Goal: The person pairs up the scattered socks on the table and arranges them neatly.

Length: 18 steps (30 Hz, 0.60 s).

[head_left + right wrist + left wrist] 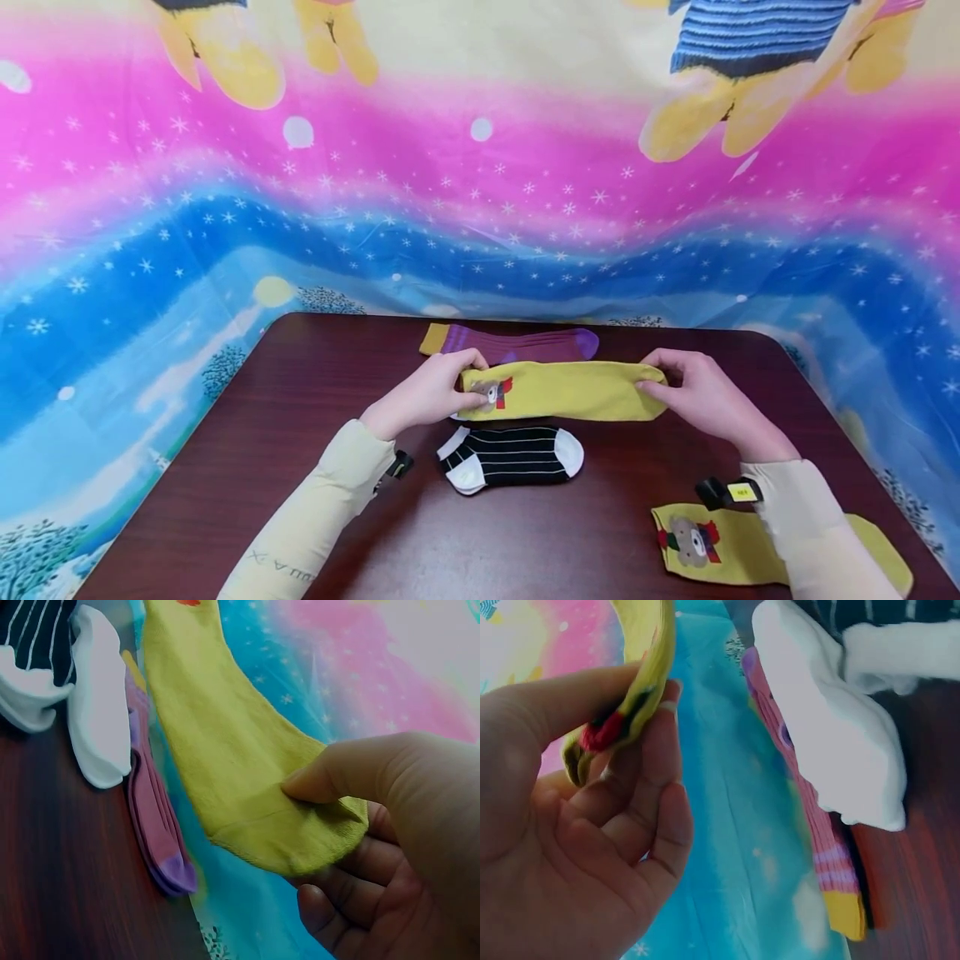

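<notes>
A yellow sock (570,390) with a bear face near its cuff is stretched sideways between both hands. My left hand (431,390) pinches the cuff end between thumb and fingers. At the toe end, my right hand (701,392) pinches the fabric, thumb on top. In the right wrist view the sock (217,742) hangs in a curve above the table. Below it in the head view lies a black striped sock (517,457) with white heel and toe. A white sock (832,712) shows in the left wrist view; the held sock mostly hides it in the head view.
A purple-and-maroon sock (517,343) with a yellow cuff lies near the back edge of the dark wooden table (337,517). A second yellow bear sock (735,546) lies at the front right, partly under the right forearm. A printed cloth (480,233) hangs behind the table.
</notes>
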{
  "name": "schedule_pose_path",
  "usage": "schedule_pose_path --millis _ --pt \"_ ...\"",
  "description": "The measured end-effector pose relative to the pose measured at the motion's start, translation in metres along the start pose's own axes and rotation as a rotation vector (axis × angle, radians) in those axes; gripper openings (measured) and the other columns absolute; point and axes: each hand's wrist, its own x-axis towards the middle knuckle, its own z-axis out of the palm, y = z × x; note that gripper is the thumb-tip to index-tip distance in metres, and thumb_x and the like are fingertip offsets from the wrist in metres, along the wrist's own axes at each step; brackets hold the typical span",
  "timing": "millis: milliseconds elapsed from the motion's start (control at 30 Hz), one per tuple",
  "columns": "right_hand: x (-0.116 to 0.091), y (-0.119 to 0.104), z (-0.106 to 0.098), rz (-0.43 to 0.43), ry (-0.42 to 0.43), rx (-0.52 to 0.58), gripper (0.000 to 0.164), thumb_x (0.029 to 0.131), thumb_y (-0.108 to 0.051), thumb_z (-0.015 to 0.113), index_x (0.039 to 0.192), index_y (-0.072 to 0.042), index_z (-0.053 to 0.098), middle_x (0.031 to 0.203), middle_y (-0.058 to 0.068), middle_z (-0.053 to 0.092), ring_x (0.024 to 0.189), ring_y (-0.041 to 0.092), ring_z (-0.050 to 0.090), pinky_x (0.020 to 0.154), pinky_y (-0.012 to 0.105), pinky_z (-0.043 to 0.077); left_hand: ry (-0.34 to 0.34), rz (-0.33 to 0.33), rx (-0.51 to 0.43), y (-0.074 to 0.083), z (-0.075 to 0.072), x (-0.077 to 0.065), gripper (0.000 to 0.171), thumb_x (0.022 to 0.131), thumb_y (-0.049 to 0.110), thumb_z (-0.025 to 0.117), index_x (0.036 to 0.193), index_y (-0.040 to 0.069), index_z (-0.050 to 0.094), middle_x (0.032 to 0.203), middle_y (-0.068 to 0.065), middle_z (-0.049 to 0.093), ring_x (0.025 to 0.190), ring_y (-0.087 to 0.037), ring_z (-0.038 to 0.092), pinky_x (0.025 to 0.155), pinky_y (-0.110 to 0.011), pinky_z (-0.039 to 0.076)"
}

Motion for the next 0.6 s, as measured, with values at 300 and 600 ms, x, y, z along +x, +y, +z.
schedule_pose_path --millis 300,600 --pt "-0.005 -0.005 0.009 -0.007 -0.068 -0.001 0.009 0.095 -0.019 0.076 0.103 -0.019 0.072 0.095 0.0 0.068 0.082 0.022 0.061 0.068 0.031 0.055 -0.07 0.008 0.019 -0.004 -0.002 -0.018 0.036 0.086 0.024 0.086 0.098 0.017 0.052 0.089 0.007 0.066 0.064 -0.009 0.056 0.056 -0.028 0.047" --pt "-0.01 -0.009 0.017 -0.021 -0.165 0.032 0.011 0.091 -0.02 0.08 0.094 -0.019 0.069 0.084 -0.001 0.065 0.074 0.021 0.059 0.062 0.03 0.051 -0.183 0.005 0.012 -0.01 -0.002 -0.034 0.04 0.082 0.028 0.089 0.085 0.015 0.051 0.077 0.01 0.063 0.063 -0.006 0.051 0.057 -0.026 0.043"
